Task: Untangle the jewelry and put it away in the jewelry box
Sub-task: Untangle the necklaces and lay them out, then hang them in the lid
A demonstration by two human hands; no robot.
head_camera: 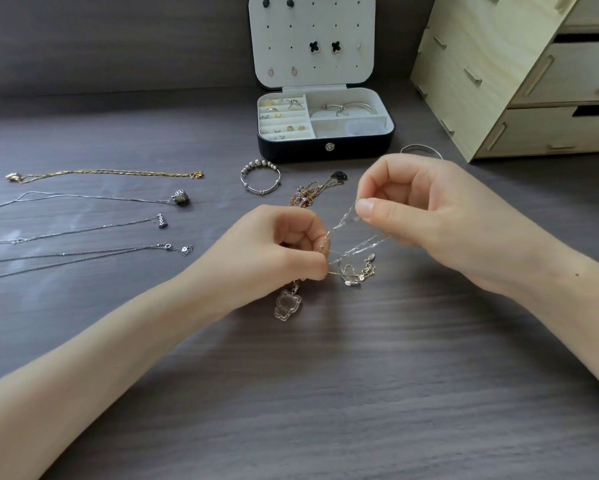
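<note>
Two hands work tangled chains point(351, 252) low over the grey bench point(326, 393). The left hand point(284, 251) pinches the knot above a clear pendant point(288, 304), and the right hand point(429, 216) pinches a strand drawn upward. Behind them the jewelry box point(326, 148) stands open. Four necklaces point(83, 196) lie at left.

Jewelry box point(291, 147) at table point(326, 393) back edge, centre; drawer unit point(499, 81) right of it. Necklaces point(181, 197) along left edge. Bracelet point(258, 165), tangled chains point(366, 271) before box.
</note>
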